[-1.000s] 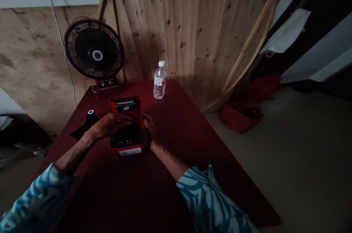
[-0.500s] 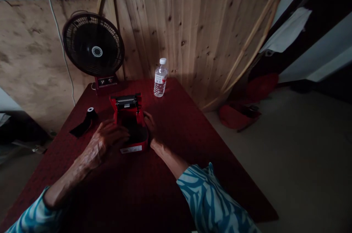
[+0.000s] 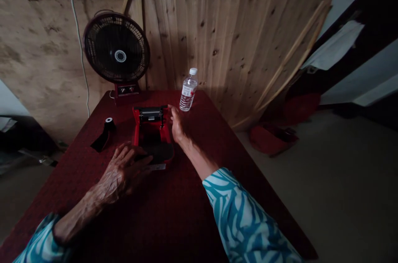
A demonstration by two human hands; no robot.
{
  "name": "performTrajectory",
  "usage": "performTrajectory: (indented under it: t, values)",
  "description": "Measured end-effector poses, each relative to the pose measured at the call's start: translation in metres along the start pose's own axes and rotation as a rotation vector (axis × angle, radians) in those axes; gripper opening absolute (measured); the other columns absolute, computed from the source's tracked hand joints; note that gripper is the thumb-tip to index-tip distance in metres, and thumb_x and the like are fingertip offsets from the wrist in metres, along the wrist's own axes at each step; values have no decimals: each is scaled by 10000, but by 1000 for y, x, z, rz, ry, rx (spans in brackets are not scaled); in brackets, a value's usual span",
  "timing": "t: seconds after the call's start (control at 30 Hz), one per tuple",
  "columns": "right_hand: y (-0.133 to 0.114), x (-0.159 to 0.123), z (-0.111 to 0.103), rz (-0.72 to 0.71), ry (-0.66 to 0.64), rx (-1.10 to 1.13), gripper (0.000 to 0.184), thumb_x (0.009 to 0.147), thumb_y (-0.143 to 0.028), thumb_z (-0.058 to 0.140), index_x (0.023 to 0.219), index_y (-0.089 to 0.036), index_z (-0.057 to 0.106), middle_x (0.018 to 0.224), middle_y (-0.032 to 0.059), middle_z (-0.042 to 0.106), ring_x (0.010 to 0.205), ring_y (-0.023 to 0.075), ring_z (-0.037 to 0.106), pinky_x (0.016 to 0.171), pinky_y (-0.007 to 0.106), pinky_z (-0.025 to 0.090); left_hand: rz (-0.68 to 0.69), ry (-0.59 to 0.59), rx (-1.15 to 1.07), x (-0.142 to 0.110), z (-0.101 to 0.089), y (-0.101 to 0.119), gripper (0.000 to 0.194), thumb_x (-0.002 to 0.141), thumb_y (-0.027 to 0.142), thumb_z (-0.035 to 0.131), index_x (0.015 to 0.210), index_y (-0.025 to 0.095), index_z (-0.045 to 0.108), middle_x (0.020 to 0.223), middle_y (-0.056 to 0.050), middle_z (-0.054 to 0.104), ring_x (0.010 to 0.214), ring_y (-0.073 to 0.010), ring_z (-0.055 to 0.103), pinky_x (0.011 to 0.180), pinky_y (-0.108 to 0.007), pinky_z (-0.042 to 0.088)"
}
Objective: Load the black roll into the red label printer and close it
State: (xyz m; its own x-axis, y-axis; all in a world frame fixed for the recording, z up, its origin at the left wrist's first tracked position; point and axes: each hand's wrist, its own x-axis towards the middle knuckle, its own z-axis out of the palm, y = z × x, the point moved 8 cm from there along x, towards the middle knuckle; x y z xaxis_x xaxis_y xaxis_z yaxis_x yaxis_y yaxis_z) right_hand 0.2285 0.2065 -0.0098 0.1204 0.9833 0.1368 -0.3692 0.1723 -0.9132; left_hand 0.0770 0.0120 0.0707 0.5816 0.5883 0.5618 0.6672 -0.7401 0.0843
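Observation:
A red label printer point(image 3: 170, 136) stands on the dark red table with its lid point(image 3: 151, 114) raised, showing a black roller mechanism inside the lid and a dark hollow below. My left hand point(image 3: 126, 167) lies at the front left of the printer, its fingers stretched over the front edge and partly covering a white label strip point(image 3: 158, 167). My right hand point(image 3: 178, 124) is at the printer's right side, thumb and fingers closed around the upper right corner of the lid. Left of the printer sits a small black roll point(image 3: 109, 124) with a loose tail.
A fan point(image 3: 117, 49) stands at the table's back left. Behind the printer to the right is a clear plastic water bottle point(image 3: 188, 94) with a white cap. A large round wooden board point(image 3: 230, 27) leans on the wall. Red objects point(image 3: 270, 139) lie on the floor at right.
My right hand has moved up from the printer's lower right side to the lid's corner. My left hand has shifted slightly over the front edge. The camera view has turned a little left.

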Motion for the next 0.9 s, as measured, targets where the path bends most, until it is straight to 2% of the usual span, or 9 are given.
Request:
performTrajectory:
  t: [0.13, 0.27, 0.37, 0.5, 0.57, 0.67, 0.77, 0.83, 0.9]
  values:
    - [-6, 3, 13, 97, -9, 20, 455, 778, -663, 534, 813, -233, 680, 845, 18, 722, 918, 231, 658, 899, 423, 482, -2, 15, 10, -3, 1, 0, 295, 909, 239, 579, 1196, 241, 645, 1063, -111, 641, 993, -257, 596, 896, -482, 480]
    - [-19, -24, 2, -4, 41, -113, 372, 755, -571, 601, 614, -230, 648, 870, 23, 714, 1008, 238, 631, 988, 431, 435, -4, 20, 4, -3, 2, -2, 309, 904, 243, 583, 1206, 254, 646, 1033, -103, 641, 969, -253, 601, 934, -510, 467]
    - [-19, -49, -6, -49, 36, -159, 186, 736, -409, 643, 786, -244, 713, 1062, 6, 706, 1115, 223, 596, 1060, 416, 388, -15, 17, 2, -4, 4, -2, 328, 908, 246, 583, 1231, 274, 629, 1039, -94, 644, 994, -256, 598, 934, -499, 468]
    - [2, -70, -15, 114, 69, -43, 346, 711, -349, 666, 1045, -260, 673, 1066, 9, 716, 1033, 221, 638, 950, 410, 477, -28, 30, -52, -9, 5, -5, 318, 906, 273, 592, 1221, 286, 641, 1061, -85, 649, 1024, -255, 602, 947, -478, 459]
    - [5, -74, -13, 119, 62, 1, 358, 728, -360, 659, 1072, -258, 658, 1099, 11, 713, 1049, 218, 636, 961, 403, 476, -152, 59, -156, -11, 2, -19, 306, 928, 337, 558, 1215, 279, 647, 1073, -82, 646, 1011, -246, 615, 912, -432, 483]
    - [6, -74, -11, 112, 57, 25, 365, 742, -372, 652, 1090, -260, 647, 1143, 13, 700, 1083, 218, 623, 983, 402, 463, -574, 137, -364, -17, 2, -63, 353, 955, 446, 469, 1181, 240, 647, 1114, -82, 652, 1044, -247, 623, 871, -376, 514]
    - [6, -74, -12, 110, 64, 26, 379, 733, -376, 649, 1092, -256, 643, 1146, 18, 698, 1082, 223, 621, 976, 403, 466, -924, 122, -600, -21, 22, -97, 497, 870, 532, 559, 1236, 196, 593, 1270, -109, 632, 1183, -298, 580, 954, -406, 495]
    - [5, -73, -12, 105, 62, 15, 382, 729, -377, 647, 1091, -255, 644, 1142, 18, 701, 1077, 223, 621, 972, 400, 468, -1014, 70, -778, -19, 41, -105, 609, 815, 526, 623, 1308, 179, 541, 1335, -129, 609, 1227, -316, 563, 1006, -429, 468]
    - [5, -73, -12, 104, 55, -2, 376, 735, -378, 640, 1091, -257, 645, 1142, 16, 703, 1079, 221, 617, 967, 396, 470, -1030, 54, -902, -16, 54, -107, 626, 804, 493, 636, 1338, 185, 524, 1347, -129, 610, 1232, -322, 566, 1035, -450, 447]
